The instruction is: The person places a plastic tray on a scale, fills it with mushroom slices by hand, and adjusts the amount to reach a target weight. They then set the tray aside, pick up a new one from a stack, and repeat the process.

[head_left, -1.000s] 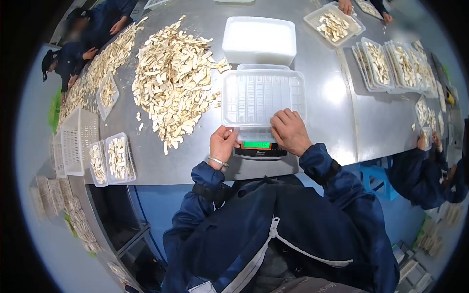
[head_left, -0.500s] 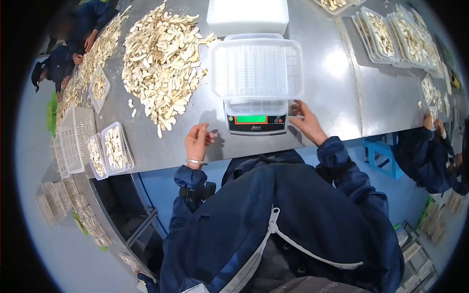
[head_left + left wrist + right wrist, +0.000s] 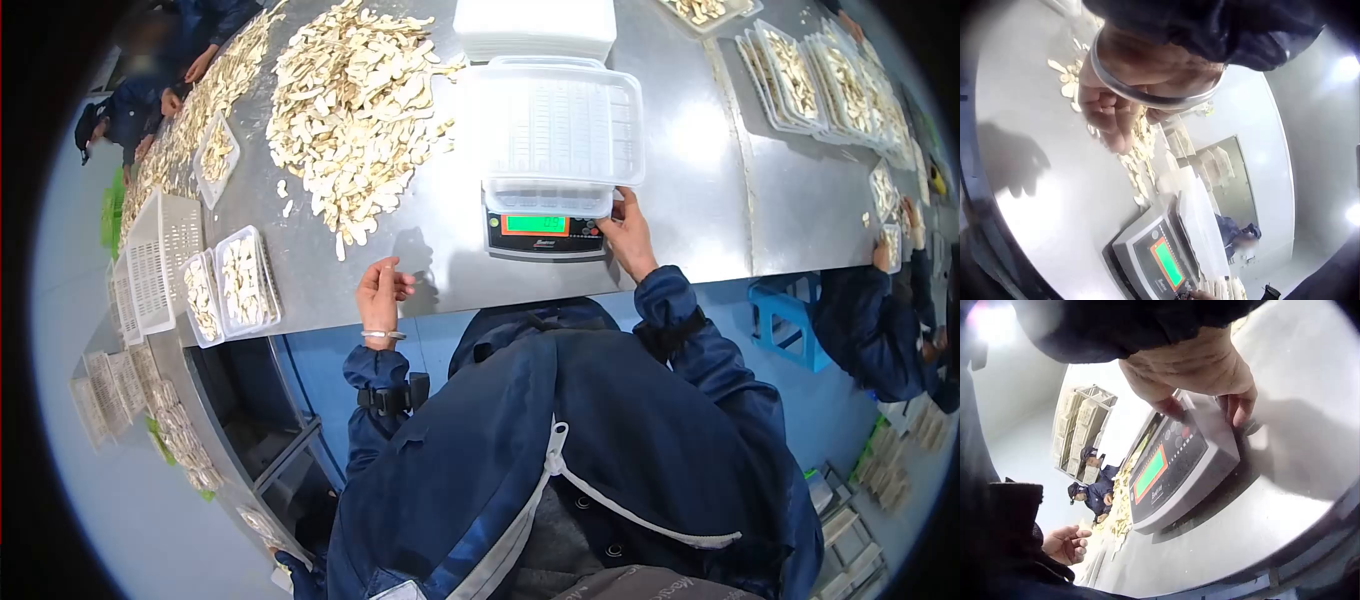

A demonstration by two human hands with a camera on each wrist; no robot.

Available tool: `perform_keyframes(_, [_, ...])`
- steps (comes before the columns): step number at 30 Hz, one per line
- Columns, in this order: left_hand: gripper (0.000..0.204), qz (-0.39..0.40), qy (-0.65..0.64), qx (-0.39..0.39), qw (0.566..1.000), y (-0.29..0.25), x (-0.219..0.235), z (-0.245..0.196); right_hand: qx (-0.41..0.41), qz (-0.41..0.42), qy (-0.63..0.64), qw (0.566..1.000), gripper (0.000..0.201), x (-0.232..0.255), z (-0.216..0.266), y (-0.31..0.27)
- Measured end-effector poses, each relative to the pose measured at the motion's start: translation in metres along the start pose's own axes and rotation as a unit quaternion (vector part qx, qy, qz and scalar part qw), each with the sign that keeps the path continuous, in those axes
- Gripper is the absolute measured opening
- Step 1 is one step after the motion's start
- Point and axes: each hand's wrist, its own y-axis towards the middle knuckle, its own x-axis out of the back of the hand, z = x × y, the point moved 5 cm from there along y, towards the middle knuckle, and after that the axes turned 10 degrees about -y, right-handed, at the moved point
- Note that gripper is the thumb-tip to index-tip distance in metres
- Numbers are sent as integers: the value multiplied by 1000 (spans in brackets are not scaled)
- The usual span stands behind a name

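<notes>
A digital weighing scale point(image 3: 540, 243) with a lit green display stands near the table's front edge. On it sit clear plastic trays point(image 3: 563, 122), the top one turned crosswise over another. My right hand point(image 3: 628, 240) grips the scale's right front corner. In the right wrist view its thumb point(image 3: 1172, 407) lies by the buttons, and its fingers point(image 3: 1240, 407) curl down the side of the casing. Off to the left, my left hand point(image 3: 380, 292) hovers over the table's front edge, holding nothing, its fingers loosely bent. A silver bangle point(image 3: 1147, 97) circles that wrist.
A large heap of sliced dried mushrooms point(image 3: 350, 120) lies left of the scale. A stack of white trays point(image 3: 535, 28) stands behind it. Filled trays sit at left point(image 3: 245, 280) and right point(image 3: 790, 75). Other people work at both table sides. A blue stool point(image 3: 790, 320) stands at right.
Both hands have let go of the tray on the scale. The left hand has drawn back left and toward the body; the right has moved down to the scale's right corner. The display reading has changed.
</notes>
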Motion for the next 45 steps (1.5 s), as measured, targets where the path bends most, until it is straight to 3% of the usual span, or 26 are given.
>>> perform_keyframes(5, [25, -23, -17, -27, 999, 11, 66, -5, -12, -22, -25, 999, 65, 0, 4, -5])
perform_keyframes(6, [25, -40, -18, -29, 999, 13, 86, -6, 10, -56, -58, 997, 66, 0, -17, 3])
perform_keyframes(9, [26, -83, -6, -56, 995, 12, 150, -12, -3, -46, 19, 999, 67, -2, -12, 1])
perform_keyframes(10, [26, -110, -11, -53, 992, 10, 173, -11, 9, -53, -27, 998, 67, 0, -10, 0])
perform_keyframes(13, [26, -194, -36, -50, 979, 7, 238, -7, -2, -43, 26, 999, 72, 1, -10, -2])
perform_keyframes(15, [25, -263, -68, -55, 961, 6, 283, -1, -4, -20, -60, 998, 74, 15, -20, -4])
perform_keyframes(17, [23, -311, -116, -72, 940, 13, 329, 18, -20, -81, 6, 996, 66, 35, -22, -19])
perform_keyframes(20, [25, -379, -182, -37, 907, 27, 386, 39, -60, -179, 11, 982, 49, 80, -95, -29])
perform_keyframes(23, [42, -360, -159, -37, 919, 42, 397, 38, -119, -162, -34, 979, 34, 79, -95, -64])
perform_keyframes(27, [31, -381, -200, -40, 901, 59, 385, 29, -154, -147, -51, 976, 33, 61, -86, -98])
perform_keyframes(40, [17, -410, -190, -115, 885, 64, 379, 22, -103, -116, -70, 985, 26, 30, -47, -99])
perform_keyframes(42, [14, -389, -200, -135, 889, 60, 371, 15, -98, -133, -48, 985, 25, 34, -54, -95])
perform_keyframes(43, [12, -374, -260, -148, 878, 63, 370, 20, -81, -140, -50, 986, 24, 34, -47, -99])
perform_keyframes(45, [11, -352, -222, -152, 896, 55, 357, 8, -60, -208, -110, 970, 23, 32, -16, -106])
